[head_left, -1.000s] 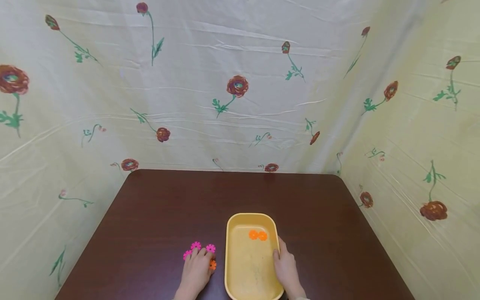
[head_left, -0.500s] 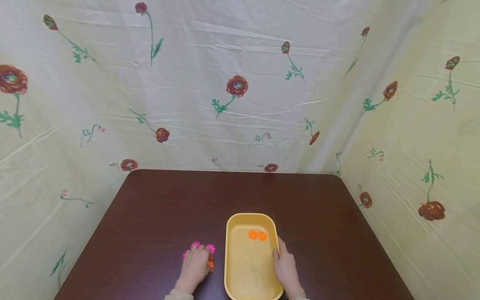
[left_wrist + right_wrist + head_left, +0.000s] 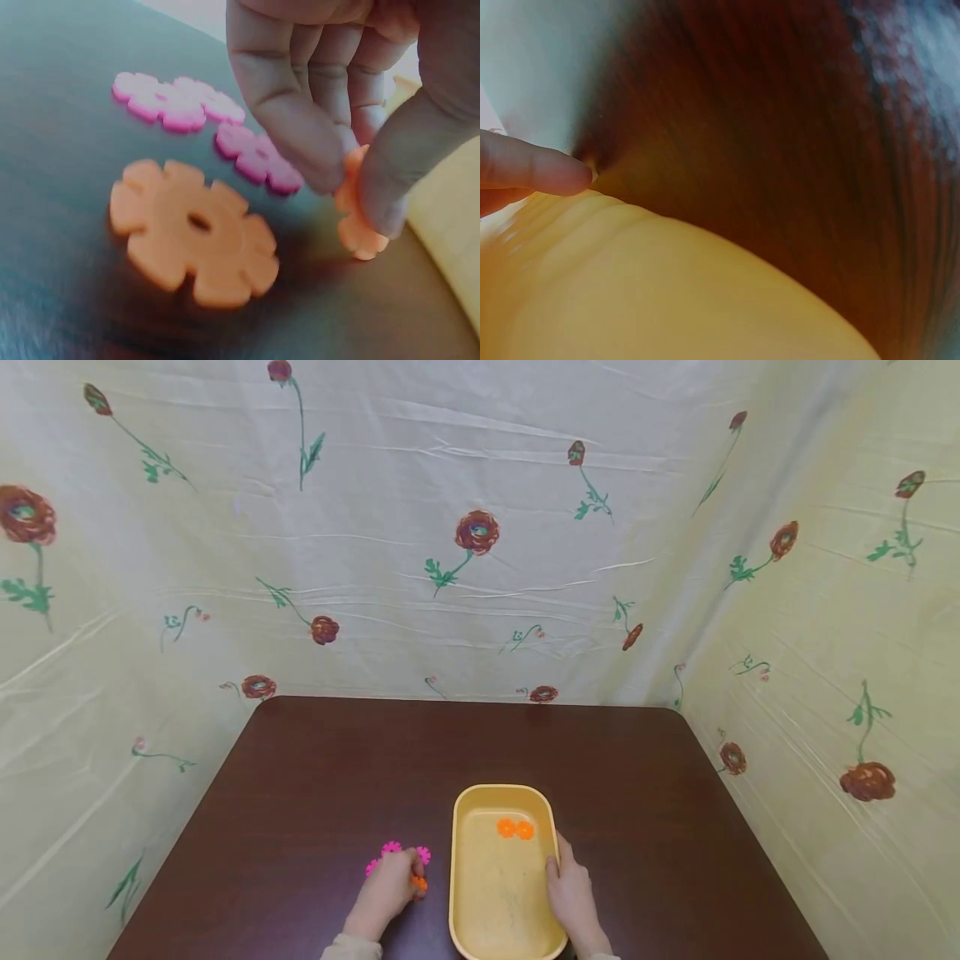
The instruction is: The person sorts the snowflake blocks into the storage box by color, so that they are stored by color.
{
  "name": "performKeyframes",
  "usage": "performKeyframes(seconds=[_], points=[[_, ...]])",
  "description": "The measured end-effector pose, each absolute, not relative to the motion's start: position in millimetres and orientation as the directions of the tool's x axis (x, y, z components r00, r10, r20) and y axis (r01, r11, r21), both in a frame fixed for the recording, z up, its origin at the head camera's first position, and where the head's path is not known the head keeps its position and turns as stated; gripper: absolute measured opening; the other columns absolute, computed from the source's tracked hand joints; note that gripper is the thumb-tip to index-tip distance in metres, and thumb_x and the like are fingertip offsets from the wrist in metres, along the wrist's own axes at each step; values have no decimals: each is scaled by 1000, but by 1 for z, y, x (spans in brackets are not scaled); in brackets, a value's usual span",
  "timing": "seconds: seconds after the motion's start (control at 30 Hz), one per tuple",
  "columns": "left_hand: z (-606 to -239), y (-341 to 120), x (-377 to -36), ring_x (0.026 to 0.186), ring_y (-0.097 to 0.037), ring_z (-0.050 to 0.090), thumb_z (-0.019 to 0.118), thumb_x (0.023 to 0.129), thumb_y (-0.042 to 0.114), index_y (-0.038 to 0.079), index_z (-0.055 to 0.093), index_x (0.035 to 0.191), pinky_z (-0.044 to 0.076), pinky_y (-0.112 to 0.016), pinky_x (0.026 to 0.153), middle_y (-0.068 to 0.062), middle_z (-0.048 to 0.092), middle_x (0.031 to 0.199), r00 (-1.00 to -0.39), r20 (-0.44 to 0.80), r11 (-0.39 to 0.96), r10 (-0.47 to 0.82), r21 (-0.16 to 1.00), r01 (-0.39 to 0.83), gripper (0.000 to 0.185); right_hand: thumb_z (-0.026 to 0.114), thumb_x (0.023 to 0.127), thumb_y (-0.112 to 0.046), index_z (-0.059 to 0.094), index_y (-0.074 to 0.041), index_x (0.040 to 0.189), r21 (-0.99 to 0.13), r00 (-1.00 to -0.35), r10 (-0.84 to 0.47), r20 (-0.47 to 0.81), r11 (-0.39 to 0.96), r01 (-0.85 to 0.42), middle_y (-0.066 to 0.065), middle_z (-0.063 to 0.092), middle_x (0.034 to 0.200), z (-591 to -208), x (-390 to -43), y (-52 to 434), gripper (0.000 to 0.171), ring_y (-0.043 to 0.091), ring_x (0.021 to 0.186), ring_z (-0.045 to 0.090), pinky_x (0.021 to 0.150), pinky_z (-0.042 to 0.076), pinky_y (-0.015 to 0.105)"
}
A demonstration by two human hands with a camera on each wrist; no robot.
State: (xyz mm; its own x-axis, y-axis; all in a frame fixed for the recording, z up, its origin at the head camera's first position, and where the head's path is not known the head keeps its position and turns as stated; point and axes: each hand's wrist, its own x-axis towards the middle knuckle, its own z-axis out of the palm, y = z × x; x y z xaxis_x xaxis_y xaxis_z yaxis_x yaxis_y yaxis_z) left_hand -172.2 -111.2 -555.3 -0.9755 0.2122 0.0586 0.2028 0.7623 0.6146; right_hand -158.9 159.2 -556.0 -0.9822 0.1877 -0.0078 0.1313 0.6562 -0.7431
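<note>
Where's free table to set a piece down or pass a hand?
Bare table beyond the yellow tray, and right of the right hand. Crowded: left hand, pinching an orange disc, beside pink discs.

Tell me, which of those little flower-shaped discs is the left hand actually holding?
The orange disc pinched upright between thumb and fingertips of the left hand, beside the yellow tray. The other orange disc and the pink discs lie flat, untouched.

no readable text, labels, brands or numbers anywhere; the wall cloth (image 3: 480, 527) carries only printed flowers
</note>
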Motion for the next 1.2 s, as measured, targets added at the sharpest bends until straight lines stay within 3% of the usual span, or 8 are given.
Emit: performKeyframes(seconds=[0.2, 0.43, 0.67, 0.87, 1.2], points=[[-544, -115, -180, 53, -8, 46, 65, 67, -9, 11, 55, 68, 39, -23, 49, 3, 55, 61, -981, 67, 793, 182, 580, 187, 22, 46, 93, -12, 40, -4, 135, -740, -983, 181, -6, 660, 126, 26, 60, 108, -555, -159, 161, 43, 35, 90, 63, 70, 49, 48], [-512, -107, -191, 45, -8, 45, 64, 77, -5, 8, 58, 74, 40, -22, 46, 1, 54, 62, -986, 55, 761, 158, 629, 158, 15, 46, 93, -11, 40, -3, 134, -742, -984, 177, 1, 660, 118, 26, 60, 109, -556, -158, 163, 43, 34, 90, 63, 70, 49, 47], [-482, -90, -206, 56, -9, 49, 67, 76, -3, 7, 60, 75, 44, -24, 54, 3, 57, 65, -970, 155, 750, 187, 615, 243, 12, 47, 92, -11, 40, -4, 134, -749, -984, 178, 0, 653, 118, 26, 60, 110, -556, -158, 164, 43, 35, 91, 62, 70, 49, 48], [-469, -67, -220, 56, -8, 50, 64, 76, -5, 6, 59, 75, 42, -22, 52, 2, 58, 65, -954, 203, 699, 222, 649, 301, 13, 48, 92, -11, 41, -4, 134, -744, -982, 187, 11, 658, 116, 26, 61, 108, -557, -157, 164, 43, 36, 90, 62, 70, 49, 48], [-461, -21, -233, 57, -8, 51, 63, 79, -4, 5, 61, 81, 41, -20, 51, -1, 59, 67, -944, 135, 617, 302, 727, 301, 9, 48, 91, -10, 43, -5, 133, -757, -983, 185, 21, 645, 105, 25, 61, 107, -554, -155, 162, 42, 35, 90, 63, 71, 49, 48]])
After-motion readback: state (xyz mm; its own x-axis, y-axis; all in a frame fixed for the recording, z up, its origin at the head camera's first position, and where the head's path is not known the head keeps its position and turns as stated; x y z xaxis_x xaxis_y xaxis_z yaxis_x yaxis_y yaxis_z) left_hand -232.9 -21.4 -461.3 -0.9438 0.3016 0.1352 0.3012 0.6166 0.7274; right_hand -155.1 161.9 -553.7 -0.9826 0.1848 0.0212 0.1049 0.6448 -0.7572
